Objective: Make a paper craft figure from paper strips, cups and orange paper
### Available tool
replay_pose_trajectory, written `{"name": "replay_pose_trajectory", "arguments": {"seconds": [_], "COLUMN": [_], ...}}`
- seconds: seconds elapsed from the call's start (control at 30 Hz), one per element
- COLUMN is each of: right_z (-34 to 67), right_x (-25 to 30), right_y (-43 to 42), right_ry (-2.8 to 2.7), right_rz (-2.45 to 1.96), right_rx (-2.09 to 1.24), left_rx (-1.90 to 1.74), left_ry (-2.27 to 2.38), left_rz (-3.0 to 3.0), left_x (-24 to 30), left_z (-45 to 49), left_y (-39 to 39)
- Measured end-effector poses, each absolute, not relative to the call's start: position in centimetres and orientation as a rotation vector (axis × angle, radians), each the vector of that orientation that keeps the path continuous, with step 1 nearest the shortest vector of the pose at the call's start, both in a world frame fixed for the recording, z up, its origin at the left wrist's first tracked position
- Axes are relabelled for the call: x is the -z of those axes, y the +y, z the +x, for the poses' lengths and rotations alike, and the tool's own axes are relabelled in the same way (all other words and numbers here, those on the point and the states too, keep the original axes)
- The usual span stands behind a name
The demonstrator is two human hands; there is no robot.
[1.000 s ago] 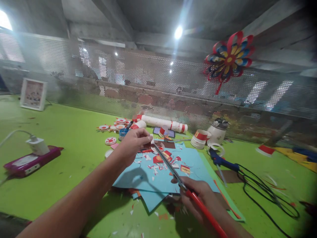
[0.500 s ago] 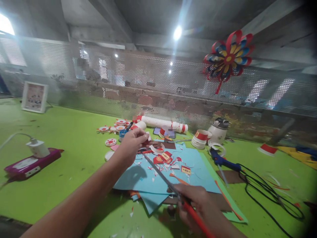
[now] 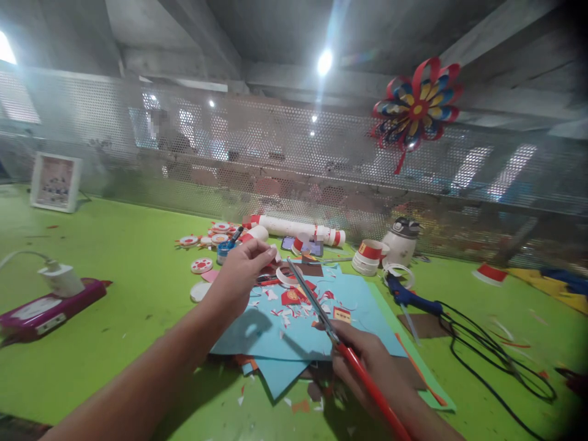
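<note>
Scissors (image 3: 346, 353) run diagonally, tips forward-left; right grip (image 3: 367, 346) wrapped around handles, blades ahead of it. Left grip (image 3: 241, 269) pinches white paper (image 3: 277, 255).

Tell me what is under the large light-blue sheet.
Peeking from under the light-blue sheet are a pointed blue corner, orange bits, brown paper and a green sheet. Whatever else lies beneath is covered, and the right hand hides part of the near edge.
</note>
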State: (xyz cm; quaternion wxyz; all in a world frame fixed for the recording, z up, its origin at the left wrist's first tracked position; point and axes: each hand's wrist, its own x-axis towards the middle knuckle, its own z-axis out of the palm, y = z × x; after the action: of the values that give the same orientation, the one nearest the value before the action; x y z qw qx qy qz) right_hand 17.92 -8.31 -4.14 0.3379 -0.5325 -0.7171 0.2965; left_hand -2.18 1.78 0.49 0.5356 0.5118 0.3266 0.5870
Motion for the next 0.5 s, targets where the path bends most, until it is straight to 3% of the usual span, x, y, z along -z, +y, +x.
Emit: {"name": "replay_pose_trajectory", "arguments": {"seconds": [0.5], "right_z": [17.0], "right_x": [4.1], "right_y": [-9.3], "right_ry": [-1.702], "right_rz": [-1.352], "right_rx": [-0.914], "left_rx": [-1.406], "left_ry": [0.623], "left_rz": [1.004], "left_x": [0.0], "left_z": [-0.1], "left_y": [-0.2]}}
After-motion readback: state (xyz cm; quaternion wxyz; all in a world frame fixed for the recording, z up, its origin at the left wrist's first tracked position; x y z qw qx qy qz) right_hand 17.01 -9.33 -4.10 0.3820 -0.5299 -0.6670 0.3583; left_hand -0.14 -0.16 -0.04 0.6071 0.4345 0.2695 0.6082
